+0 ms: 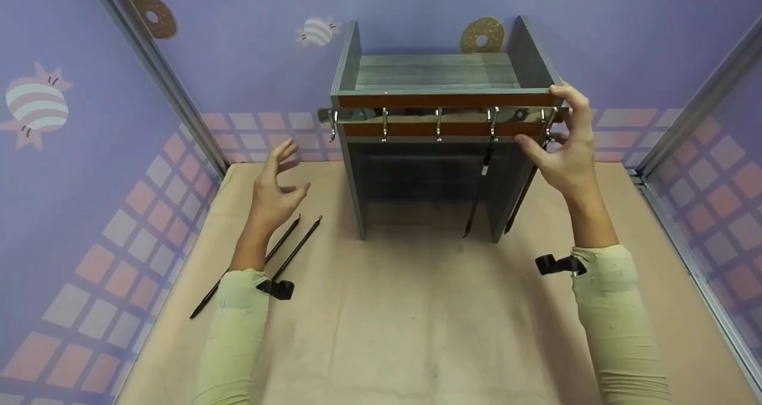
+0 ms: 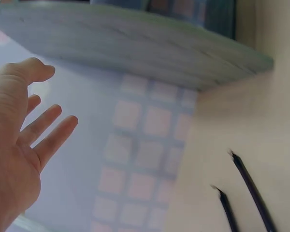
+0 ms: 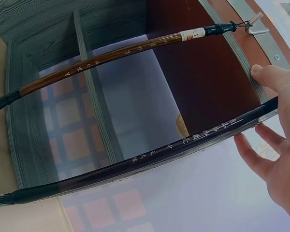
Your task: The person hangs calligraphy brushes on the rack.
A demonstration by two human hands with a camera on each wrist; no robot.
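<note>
- Our right hand (image 1: 565,149) is up at the right end of the hook rail (image 1: 440,116) on the grey wooden stand (image 1: 437,83), and it is by far the nearer hand to the brush (image 3: 135,162) hanging there.
- In the right wrist view that brush's top end sits between our thumb above and our fingers (image 3: 251,154) below. The fingers are loosely spread and lie against or just beside the shaft, and we cannot tell whether they pinch it.
- The brush's long axis runs from the hook end at our fingertips down to its dark tip near the counter (image 1: 417,310). In the head view it hangs slanted beside the stand's right leg.
- A second hanging brush (image 3: 111,55) hangs from a hook just left of our right hand, clear of the fingers.
- Our left hand (image 1: 277,190) hovers in the air with its fingers spread and holds nothing. It is well apart from the stand's left leg.
- Two more brushes (image 1: 268,259) lie on the counter just below and to the right of the left wrist. Their long axes run diagonally, with the tips pointing towards the stand.
</note>
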